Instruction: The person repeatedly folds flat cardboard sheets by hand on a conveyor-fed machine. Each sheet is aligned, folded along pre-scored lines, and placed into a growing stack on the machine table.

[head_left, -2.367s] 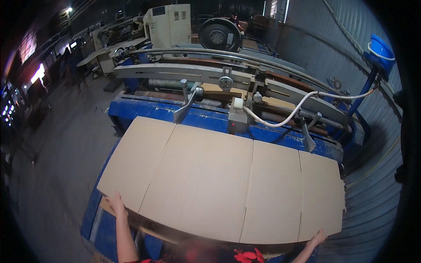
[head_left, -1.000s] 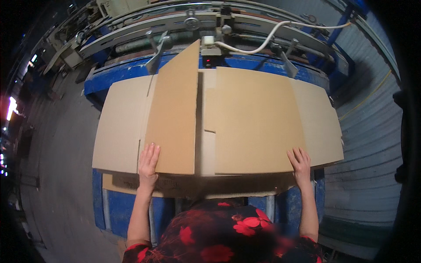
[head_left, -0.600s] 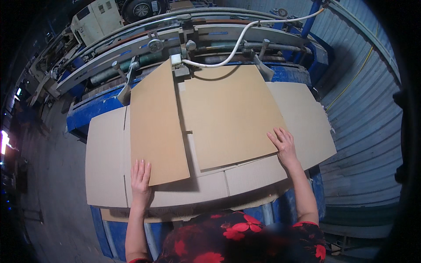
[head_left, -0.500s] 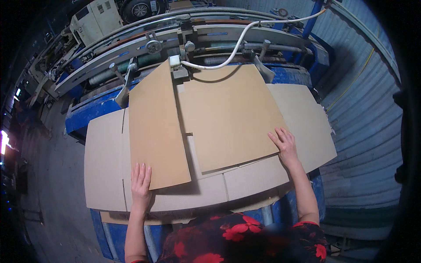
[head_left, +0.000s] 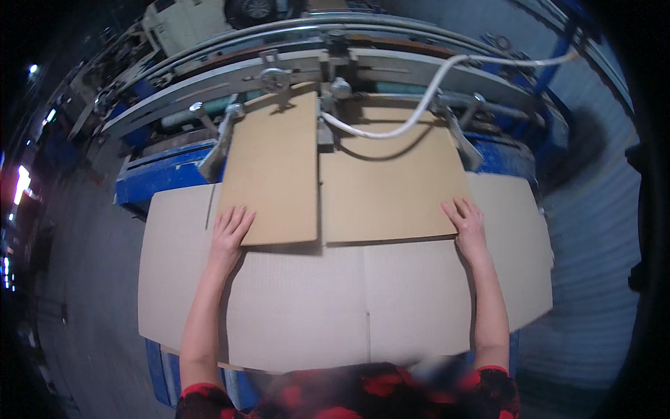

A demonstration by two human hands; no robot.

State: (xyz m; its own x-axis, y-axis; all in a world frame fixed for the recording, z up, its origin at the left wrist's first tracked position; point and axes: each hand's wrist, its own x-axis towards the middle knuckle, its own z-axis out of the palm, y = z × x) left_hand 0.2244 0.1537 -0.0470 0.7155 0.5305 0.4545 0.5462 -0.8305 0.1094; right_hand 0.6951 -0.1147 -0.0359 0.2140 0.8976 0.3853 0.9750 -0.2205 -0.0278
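A folded cardboard box blank lies with its tan left panel (head_left: 276,174) and wider tan right panel (head_left: 394,188) side by side, a narrow dark gap between them. My left hand (head_left: 232,235) holds the left panel's near left corner, fingers on top and thumb hidden. At the right panel's near right corner my right hand (head_left: 470,223) grips likewise, fingers over the top. The far ends of both panels reach in between the metal guides of a machine (head_left: 209,91). Beneath lies a paler, larger flat cardboard sheet (head_left: 300,300) with creases and slots.
Angled metal guides, a left one (head_left: 220,146) and a right one (head_left: 460,140), flank the blank. A white cable (head_left: 426,98) arcs over the right panel. A blue frame (head_left: 164,171) carries the rollers. Corrugated wall (head_left: 593,230) stands at right; grey floor (head_left: 98,279) stretches left.
Both hands have pushed the folded blank away from me, deeper between the guides. Its two panels now sit straighter and flatter, and more of the pale sheet shows in front.
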